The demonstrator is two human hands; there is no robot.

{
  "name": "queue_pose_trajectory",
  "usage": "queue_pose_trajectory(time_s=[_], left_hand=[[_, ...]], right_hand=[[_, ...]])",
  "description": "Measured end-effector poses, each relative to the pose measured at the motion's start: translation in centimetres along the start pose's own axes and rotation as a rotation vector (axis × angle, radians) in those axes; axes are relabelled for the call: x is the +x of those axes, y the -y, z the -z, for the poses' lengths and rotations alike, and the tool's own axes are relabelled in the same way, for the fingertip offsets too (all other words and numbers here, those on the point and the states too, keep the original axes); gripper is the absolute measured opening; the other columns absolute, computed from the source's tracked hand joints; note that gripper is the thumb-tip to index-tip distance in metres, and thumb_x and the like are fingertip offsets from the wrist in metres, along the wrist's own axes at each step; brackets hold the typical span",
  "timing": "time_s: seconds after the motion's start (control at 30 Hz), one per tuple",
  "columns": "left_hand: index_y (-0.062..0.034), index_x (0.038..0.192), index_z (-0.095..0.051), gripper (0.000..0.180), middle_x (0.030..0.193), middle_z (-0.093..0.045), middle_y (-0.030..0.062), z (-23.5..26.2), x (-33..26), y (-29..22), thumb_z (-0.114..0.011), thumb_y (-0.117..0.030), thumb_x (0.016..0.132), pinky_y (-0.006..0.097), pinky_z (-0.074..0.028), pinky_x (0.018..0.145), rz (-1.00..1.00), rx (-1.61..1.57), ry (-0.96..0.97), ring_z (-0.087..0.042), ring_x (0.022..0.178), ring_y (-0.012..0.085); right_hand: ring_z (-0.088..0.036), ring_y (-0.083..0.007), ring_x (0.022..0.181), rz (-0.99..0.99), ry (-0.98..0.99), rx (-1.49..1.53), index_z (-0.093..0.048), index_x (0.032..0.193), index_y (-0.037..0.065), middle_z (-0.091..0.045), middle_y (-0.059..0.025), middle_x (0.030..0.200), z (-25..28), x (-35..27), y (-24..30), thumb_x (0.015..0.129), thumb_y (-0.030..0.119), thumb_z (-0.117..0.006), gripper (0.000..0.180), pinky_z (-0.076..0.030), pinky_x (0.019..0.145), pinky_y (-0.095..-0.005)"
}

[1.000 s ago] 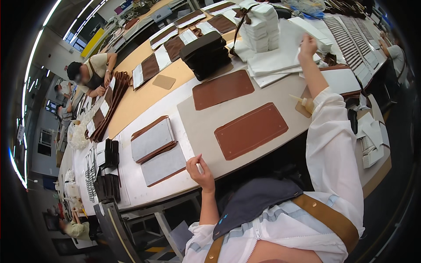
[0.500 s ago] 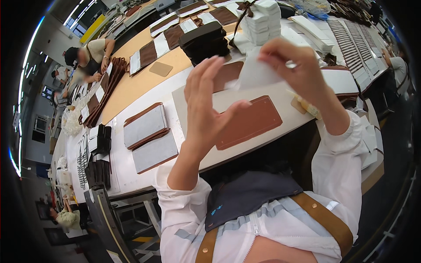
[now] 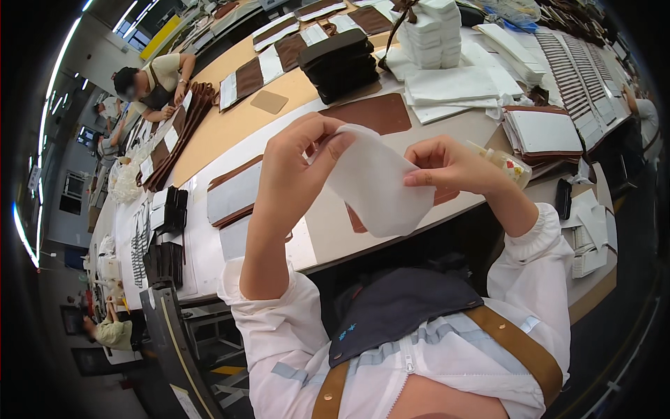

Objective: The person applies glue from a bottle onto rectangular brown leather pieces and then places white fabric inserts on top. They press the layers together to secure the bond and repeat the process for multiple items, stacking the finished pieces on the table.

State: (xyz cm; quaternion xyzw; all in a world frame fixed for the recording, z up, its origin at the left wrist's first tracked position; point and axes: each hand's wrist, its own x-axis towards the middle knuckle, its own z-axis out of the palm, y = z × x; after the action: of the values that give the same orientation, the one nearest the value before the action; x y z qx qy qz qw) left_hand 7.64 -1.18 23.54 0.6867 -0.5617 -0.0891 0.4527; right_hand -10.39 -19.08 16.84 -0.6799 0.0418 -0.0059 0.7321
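A thin, whitish translucent sheet point(image 3: 377, 188) hangs in front of me, raised over the table's near edge. My left hand point(image 3: 296, 164) pinches its upper left corner between thumb and fingers. At its right edge, my right hand point(image 3: 450, 167) grips it with the thumb on top. Behind the sheet lies a flat reddish-brown panel point(image 3: 447, 195), mostly hidden by it and my right hand. Farther back is a second brown panel point(image 3: 373, 115). Just beyond my right wrist lies a pale yellowish bottle point(image 3: 515, 167), partly covered.
Brown panels with grey linings point(image 3: 234, 199) lie left of my left forearm. A black stack point(image 3: 338, 66) and tall white stack point(image 3: 429, 35) stand at the back. White sheets point(image 3: 450, 87) and a brown-and-white pile point(image 3: 543, 131) lie right. A co-worker point(image 3: 157, 84) leans over the far-left table.
My right hand has brought the white sheet down and nearer. My left hand, open before, now pinches its other side. The sheet covers much of the near brown panel.
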Motion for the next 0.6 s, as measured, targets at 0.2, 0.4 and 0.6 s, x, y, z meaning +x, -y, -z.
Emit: queue_pose_trajectory(time_s=[0.2, 0.4, 0.6], left_hand=[[-0.0007, 0.082, -0.064, 0.019, 0.070, -0.059, 0.0015, -0.8, -0.1, 1.9, -0.075, -0.015, 0.086, 0.025, -0.041, 0.059, 0.034, -0.064, -0.061, -0.048, 0.065, 0.0089], [-0.0033, 0.073, -0.056, 0.031, 0.065, -0.052, -0.0018, -2.0, 0.8, 2.8, -0.078, -0.021, 0.087, 0.022, -0.037, 0.055, 0.057, -0.054, -0.108, -0.043, 0.061, 0.0059], [-0.0034, 0.070, -0.052, 0.042, 0.060, -0.041, -0.0056, -1.7, 1.0, 3.8, -0.078, -0.031, 0.089, 0.022, -0.029, 0.051, 0.107, -0.118, -0.203, -0.033, 0.058, 0.0043]], right_hand=[[-0.048, -0.0002, 0.049, 0.026, -0.126, -0.200, -0.065, 0.091, 0.003, -0.059, 0.0050, 0.068, -0.2, -0.5, 1.2, 0.097, 0.026, -0.066, 0.024, -0.036, 0.039, -0.0170], [-0.047, -0.0008, 0.065, 0.263, -0.200, -0.376, -0.067, 0.102, -0.002, -0.058, 0.0057, 0.073, 0.5, -0.1, -0.3, 0.103, 0.025, -0.057, 0.028, -0.040, 0.056, -0.0197], [-0.050, -0.0044, 0.075, 0.262, -0.408, -0.307, -0.067, 0.102, -0.003, -0.063, 0.0010, 0.081, 1.8, 0.8, -1.2, 0.105, 0.026, -0.053, 0.033, -0.044, 0.069, -0.0242]])
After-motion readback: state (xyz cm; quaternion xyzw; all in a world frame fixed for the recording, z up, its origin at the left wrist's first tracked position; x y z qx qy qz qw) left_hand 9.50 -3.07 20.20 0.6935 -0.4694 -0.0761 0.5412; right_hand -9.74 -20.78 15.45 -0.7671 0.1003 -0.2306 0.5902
